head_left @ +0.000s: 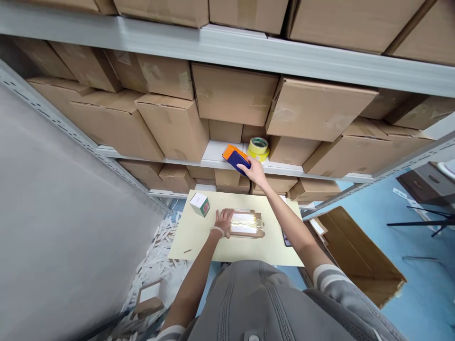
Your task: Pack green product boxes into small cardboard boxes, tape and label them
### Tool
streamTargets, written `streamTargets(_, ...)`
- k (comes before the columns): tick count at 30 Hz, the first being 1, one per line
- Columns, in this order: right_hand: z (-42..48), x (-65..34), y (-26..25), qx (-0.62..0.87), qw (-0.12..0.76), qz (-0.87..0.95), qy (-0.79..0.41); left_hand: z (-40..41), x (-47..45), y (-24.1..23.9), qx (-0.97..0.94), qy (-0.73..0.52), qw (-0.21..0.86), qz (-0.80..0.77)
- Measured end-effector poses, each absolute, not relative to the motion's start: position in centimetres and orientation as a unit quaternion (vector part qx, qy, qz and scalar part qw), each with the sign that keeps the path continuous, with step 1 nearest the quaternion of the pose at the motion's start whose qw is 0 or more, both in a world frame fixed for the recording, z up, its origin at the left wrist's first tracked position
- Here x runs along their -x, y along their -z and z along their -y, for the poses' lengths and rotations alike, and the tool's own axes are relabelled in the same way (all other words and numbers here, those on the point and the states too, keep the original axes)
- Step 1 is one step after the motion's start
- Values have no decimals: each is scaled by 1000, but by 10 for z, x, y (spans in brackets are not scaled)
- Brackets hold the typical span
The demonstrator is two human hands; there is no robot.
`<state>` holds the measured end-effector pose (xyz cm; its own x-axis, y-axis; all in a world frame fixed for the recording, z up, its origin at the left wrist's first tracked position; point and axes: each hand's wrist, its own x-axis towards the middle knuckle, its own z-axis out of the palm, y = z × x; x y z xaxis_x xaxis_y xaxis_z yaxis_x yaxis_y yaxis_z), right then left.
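My right hand (pixel 253 169) reaches up to the shelf ledge (pixel 213 154) and grips a blue and orange tape dispenser (pixel 235 157) lying there. A yellow roll of tape (pixel 258 148) stands just right of it on the same ledge. My left hand (pixel 223 221) rests flat with fingers spread on the left end of a small brown cardboard package (pixel 247 224) wrapped in clear tape. The package lies on a pale yellow table (pixel 199 237). A small white and green box (pixel 199 204) sits at the table's far left corner.
Metal shelving (pixel 249 49) packed with brown cartons (pixel 234 92) fills the wall ahead. An open empty carton (pixel 359 255) lies on the blue floor at right. White paper strips (pixel 156 255) litter the floor at left, beside a grey wall (pixel 53 227). A dark phone (pixel 286 238) lies at the table's right edge.
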<state>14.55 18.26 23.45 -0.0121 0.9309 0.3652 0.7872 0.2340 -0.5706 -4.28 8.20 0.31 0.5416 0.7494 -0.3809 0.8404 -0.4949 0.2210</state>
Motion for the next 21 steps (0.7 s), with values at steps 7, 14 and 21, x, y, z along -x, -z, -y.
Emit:
streamTargets(7,-240,-105,-234,598,243,763,37,-84,45,1,-855,124,209,-459)
streamTargets(14,-264,-90,-217,619,215,754,54,-86,47,5,-849,117,229,-461)
streamTargets(21,-275,-89,-209,620,247,743,48,-86,46,5,-846,96,233,-470)
